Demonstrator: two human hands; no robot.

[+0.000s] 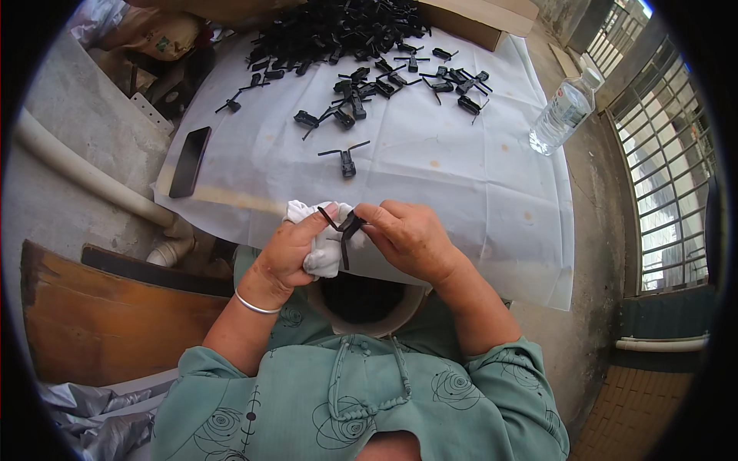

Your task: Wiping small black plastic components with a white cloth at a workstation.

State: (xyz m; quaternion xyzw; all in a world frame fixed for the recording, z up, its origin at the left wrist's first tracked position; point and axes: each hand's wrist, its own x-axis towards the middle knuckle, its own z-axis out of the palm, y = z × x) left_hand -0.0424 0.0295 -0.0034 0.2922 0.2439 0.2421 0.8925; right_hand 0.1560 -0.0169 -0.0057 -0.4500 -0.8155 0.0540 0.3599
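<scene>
The left hand [284,252] is gripping a white cloth [324,260], with the fingers closing around it. The right hand [407,237] is pinching a black plastic part [352,225] between thumb and fingers. This part is sitting between the two hands, against the cloth, above the near edge of the table. One thin arm of the part is extending toward the left thumb; contact there cannot be told. Below the hands, a round bucket [377,328] is holding dark contents.

A white plastic sheet [461,173] is covering the table. One loose part [347,164] is lying just beyond the hands; farther back, a pile of similar black parts [330,34] is spreading near a cardboard box [461,27]. A dark phone [190,163] is lying at the left edge, and a clear bottle [563,115] is standing at the right.
</scene>
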